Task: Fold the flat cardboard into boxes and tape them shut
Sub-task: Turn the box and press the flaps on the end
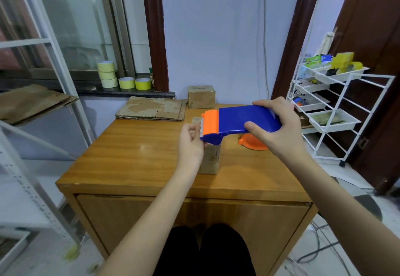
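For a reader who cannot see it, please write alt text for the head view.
The right hand grips a blue and orange tape dispenser above a small cardboard box on a wooden table, while the left hand pinches at its orange cutter end. Flat cardboard and a second box lie at the far edge.

Small box (pixel 211 160) half behind left hand (pixel 190 143)

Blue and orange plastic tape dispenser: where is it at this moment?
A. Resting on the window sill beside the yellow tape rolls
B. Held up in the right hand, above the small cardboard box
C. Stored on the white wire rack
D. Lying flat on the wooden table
B: the right hand grips the blue and orange plastic tape dispenser in the air over the small cardboard box, with the left hand at its orange end.
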